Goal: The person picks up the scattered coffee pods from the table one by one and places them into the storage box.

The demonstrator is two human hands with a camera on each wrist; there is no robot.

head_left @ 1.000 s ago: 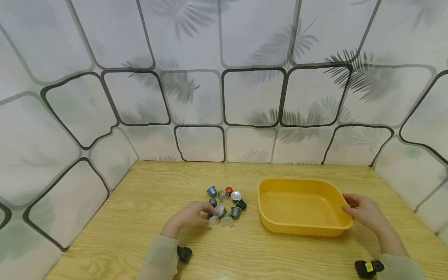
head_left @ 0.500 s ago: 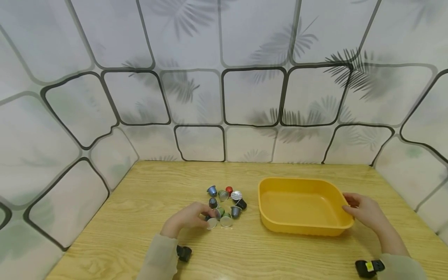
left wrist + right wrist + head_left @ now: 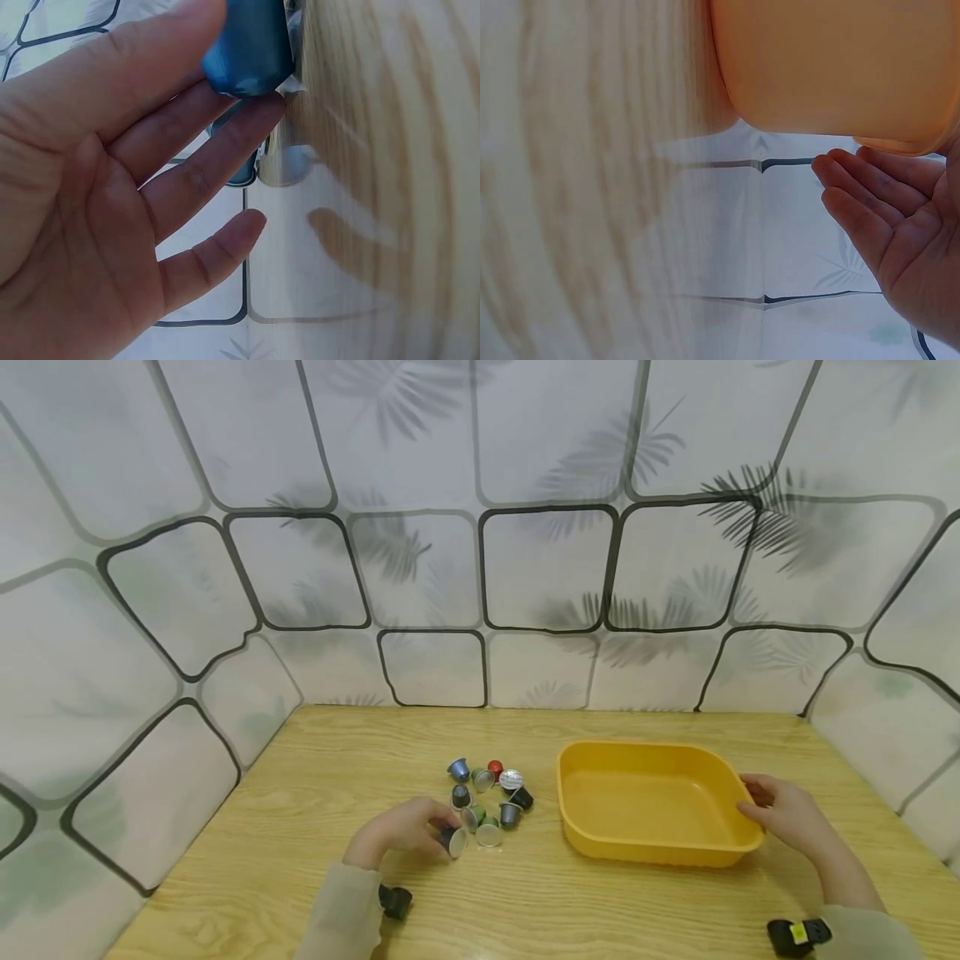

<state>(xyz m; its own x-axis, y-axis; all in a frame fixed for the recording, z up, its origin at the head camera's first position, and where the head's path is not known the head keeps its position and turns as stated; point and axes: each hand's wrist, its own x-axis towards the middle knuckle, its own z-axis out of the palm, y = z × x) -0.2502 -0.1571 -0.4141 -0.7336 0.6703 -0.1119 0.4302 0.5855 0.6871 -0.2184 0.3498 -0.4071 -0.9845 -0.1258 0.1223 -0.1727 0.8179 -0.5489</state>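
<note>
My left hand [image 3: 408, 828] pinches a dark blue coffee capsule [image 3: 448, 838] at the near left of a loose cluster of capsules. In the left wrist view that capsule [image 3: 251, 49] is between thumb and forefinger, its top cut off by the frame, while the other fingers extend beneath. Close by lie a green capsule [image 3: 477, 815] and another showing its pale lid [image 3: 489, 835]. Over on the right, my right hand [image 3: 783, 810] holds the right rim of a yellow plastic tub [image 3: 648, 852], thumb over the edge and fingers outside. In the right wrist view the tub's wall [image 3: 840, 67] fills the top.
More capsules lie behind on the wooden table [image 3: 360, 752]: blue [image 3: 459, 769], red [image 3: 495, 767], black [image 3: 522, 798] and grey [image 3: 511, 814] among them. Patterned fabric walls [image 3: 543, 668] enclose the table at the back and sides.
The capsule at my left fingertips has shifted slightly, and more of its dark side shows beside the pale lid. My right hand keeps its place on the tub's rim.
</note>
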